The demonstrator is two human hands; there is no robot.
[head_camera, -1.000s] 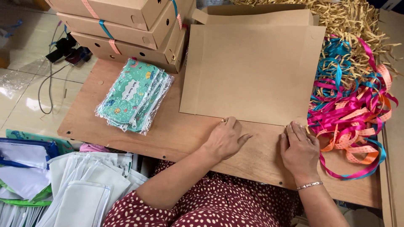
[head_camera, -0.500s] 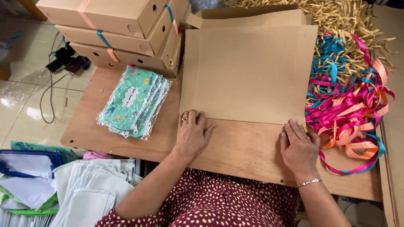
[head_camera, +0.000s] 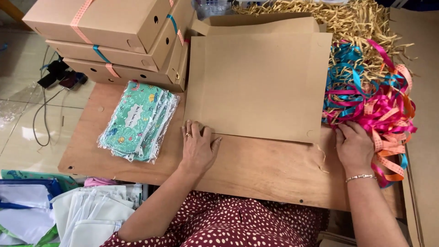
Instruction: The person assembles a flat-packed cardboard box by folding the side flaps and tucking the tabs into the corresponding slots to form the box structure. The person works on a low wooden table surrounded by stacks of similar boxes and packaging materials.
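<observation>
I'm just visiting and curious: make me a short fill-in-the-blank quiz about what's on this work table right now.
1. The left hand rests flat at the near left corner of the flat ____ sheet.
2. The right hand touches a tangle of pink, blue and orange ____.
3. The green patterned pouches in clear plastic lie to the ____ of the left hand.
4. On its wrist, the right hand wears a ____.

Missing words: cardboard; ribbons; left; bracelet

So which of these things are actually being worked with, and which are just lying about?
In use:
left hand pressing the flat brown cardboard sheet
right hand at the pink, blue and orange ribbons

Lying about:
green patterned pouches in clear wrap
stacked ribbon-tied brown boxes
straw-coloured paper shreds
</observation>
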